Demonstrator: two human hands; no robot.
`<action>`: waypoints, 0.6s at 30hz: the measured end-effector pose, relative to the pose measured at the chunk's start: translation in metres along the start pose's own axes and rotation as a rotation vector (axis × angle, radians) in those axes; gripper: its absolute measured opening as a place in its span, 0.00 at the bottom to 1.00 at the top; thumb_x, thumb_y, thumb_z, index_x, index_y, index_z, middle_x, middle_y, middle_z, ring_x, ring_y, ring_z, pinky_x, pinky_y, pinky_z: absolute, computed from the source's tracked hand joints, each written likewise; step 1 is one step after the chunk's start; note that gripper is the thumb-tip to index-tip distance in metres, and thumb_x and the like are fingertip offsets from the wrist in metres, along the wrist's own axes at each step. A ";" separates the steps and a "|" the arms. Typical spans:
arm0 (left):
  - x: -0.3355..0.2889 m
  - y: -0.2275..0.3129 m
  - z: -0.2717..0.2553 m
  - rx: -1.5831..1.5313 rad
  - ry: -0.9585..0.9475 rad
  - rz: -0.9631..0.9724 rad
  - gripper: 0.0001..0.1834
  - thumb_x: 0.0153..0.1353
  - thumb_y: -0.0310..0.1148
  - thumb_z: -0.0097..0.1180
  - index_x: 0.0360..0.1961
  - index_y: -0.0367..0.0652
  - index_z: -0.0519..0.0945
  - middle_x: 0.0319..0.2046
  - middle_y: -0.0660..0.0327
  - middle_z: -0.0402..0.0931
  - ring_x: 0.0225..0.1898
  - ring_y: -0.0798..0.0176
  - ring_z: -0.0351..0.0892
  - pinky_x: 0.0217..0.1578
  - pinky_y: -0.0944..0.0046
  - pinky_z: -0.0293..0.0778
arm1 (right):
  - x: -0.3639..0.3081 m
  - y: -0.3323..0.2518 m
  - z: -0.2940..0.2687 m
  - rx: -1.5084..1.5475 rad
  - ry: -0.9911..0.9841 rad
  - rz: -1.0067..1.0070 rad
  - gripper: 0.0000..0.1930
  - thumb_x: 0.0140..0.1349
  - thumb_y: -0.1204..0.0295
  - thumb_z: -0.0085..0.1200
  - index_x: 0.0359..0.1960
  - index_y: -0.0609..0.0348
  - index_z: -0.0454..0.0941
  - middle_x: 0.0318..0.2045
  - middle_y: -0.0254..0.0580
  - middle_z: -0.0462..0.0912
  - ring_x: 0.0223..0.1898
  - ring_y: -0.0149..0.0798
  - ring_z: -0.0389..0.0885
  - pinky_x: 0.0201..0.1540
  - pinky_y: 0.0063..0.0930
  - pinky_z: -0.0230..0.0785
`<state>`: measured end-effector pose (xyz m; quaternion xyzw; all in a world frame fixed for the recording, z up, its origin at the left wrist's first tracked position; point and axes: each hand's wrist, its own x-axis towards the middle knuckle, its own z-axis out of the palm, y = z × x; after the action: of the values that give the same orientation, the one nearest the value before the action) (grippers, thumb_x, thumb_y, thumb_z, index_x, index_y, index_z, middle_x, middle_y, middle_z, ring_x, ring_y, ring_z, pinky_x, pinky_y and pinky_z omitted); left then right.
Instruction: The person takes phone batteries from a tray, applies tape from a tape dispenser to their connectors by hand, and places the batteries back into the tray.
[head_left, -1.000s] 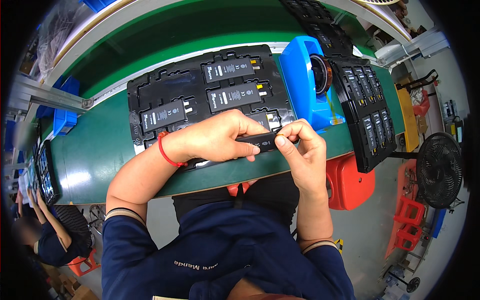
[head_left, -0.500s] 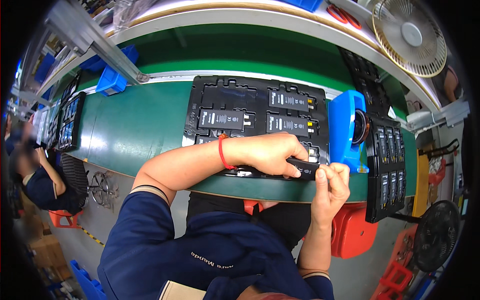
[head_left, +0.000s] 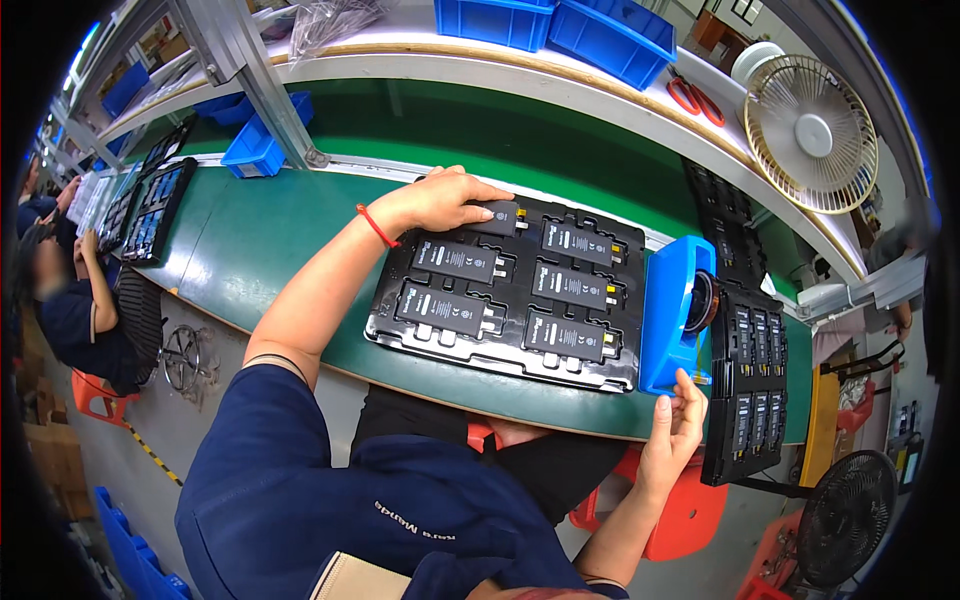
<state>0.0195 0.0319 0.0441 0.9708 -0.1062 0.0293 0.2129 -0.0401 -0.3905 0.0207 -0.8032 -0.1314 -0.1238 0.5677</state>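
A black tray of moulded compartments lies on the green bench, with flat black batteries in its slots. At its far left compartment, my left hand has thumb and fingers on another battery, covering its left part. That battery's short connector tabs show at its right end. My right hand is off the tray's near right corner, fingers bent and apart, fingertips by the front end of a blue tape dispenser. Whether a fingertip touches the dispenser's tape end is hard to tell. A dark roll sits in the dispenser.
More loaded battery trays stand right of the dispenser. Above the bench runs a shelf with blue bins, red-handled scissors and a fan. A blue bin stands by the metal post. Another person works at far left.
My left hand has gone from the tray's near right to its far left slot with a battery. My right hand has left that battery and dropped toward the dispenser's front. The view has shifted.
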 end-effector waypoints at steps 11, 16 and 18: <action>-0.018 -0.003 0.023 0.067 0.208 0.010 0.20 0.59 0.32 0.60 0.54 0.54 0.82 0.41 0.55 0.74 0.47 0.52 0.72 0.53 0.55 0.67 | -0.002 0.008 -0.034 -0.005 0.154 0.027 0.14 0.62 0.79 0.56 0.49 0.67 0.79 0.45 0.38 0.72 0.37 0.28 0.68 0.46 0.22 0.66; -0.034 0.019 0.018 -0.034 0.315 0.049 0.18 0.54 0.31 0.64 0.48 0.47 0.85 0.44 0.55 0.78 0.46 0.51 0.76 0.49 0.55 0.72 | 0.027 0.014 -0.041 -0.028 0.264 0.005 0.10 0.61 0.79 0.57 0.44 0.67 0.81 0.41 0.39 0.77 0.39 0.28 0.74 0.43 0.21 0.68; -0.034 0.016 0.023 0.090 0.350 0.082 0.16 0.54 0.30 0.64 0.47 0.46 0.85 0.46 0.54 0.77 0.46 0.51 0.76 0.48 0.54 0.72 | 0.036 0.013 -0.043 -0.102 0.233 0.028 0.09 0.60 0.78 0.59 0.42 0.65 0.82 0.39 0.38 0.78 0.37 0.29 0.74 0.43 0.21 0.68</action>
<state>-0.0171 0.0149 0.0263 0.9544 -0.1057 0.2111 0.1829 -0.0046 -0.4329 0.0361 -0.8129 -0.0472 -0.2148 0.5393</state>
